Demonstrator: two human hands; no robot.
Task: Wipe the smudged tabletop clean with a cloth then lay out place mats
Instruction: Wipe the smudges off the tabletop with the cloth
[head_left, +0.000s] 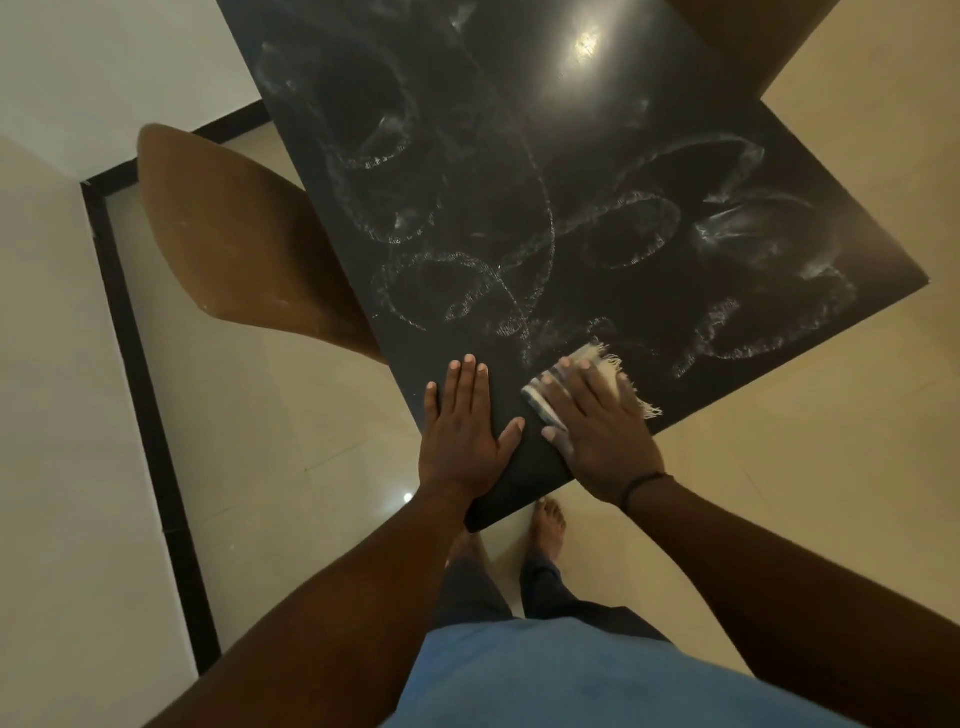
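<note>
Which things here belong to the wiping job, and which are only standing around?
Part of the job:
- dark tabletop with white smudges
- fringed cloth, pressed flat under the right hand
- left hand, resting flat near the table's corner

Standing around:
- brown chair at the table's left side

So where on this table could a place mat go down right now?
Nearly anywhere: nothing stands on the tabletop beyond the hands, though white smudges cover it. Only the near corner is taken, where the left hand lies flat and the right hand presses the cloth.
</note>
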